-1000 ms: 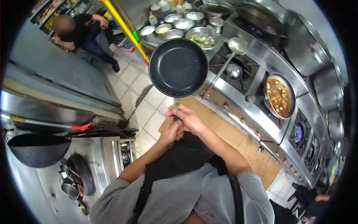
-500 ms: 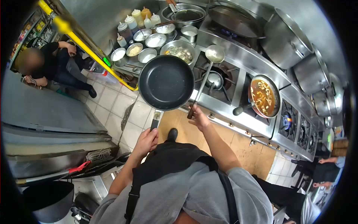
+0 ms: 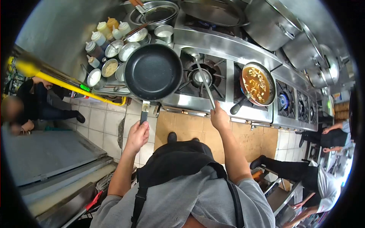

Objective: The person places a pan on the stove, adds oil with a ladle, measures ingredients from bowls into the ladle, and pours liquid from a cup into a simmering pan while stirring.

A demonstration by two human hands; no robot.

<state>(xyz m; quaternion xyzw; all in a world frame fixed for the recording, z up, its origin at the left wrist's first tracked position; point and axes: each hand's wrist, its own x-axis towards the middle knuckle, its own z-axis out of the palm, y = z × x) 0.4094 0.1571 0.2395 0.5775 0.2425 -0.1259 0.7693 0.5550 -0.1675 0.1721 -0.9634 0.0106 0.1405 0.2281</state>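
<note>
My left hand [image 3: 137, 136] is closed around the handle of a black frying pan [image 3: 153, 72]. The pan's inside is bare, and it is held up over the stove's left end and the ingredient bowls. In my right hand [image 3: 221, 118] is the handle of a long metal ladle [image 3: 205, 84], slanting up and left across the left burner [image 3: 200, 77]. The ladle's bowl end is by that burner's back edge; whether it touches the grate I cannot tell. Right of my right hand, a second pan [image 3: 273, 88] holds brown sauce [image 3: 256, 84] with pale pieces.
Squeeze bottles [image 3: 99, 38] and metal bowls [image 3: 129, 51] stand at the back left. Large pots [image 3: 273, 24] line the back right. A blue flame [image 3: 283, 101] burns on the right burner. Other people are at the left [image 3: 42, 98] and right [image 3: 327, 182]. Cardboard [image 3: 243, 142] covers the floor.
The view has shifted, and the scene sits further left. My right hand has moved right, away from the frying pan, and the ladle now leans left. The frying pan now hides the bowl of chopped food.
</note>
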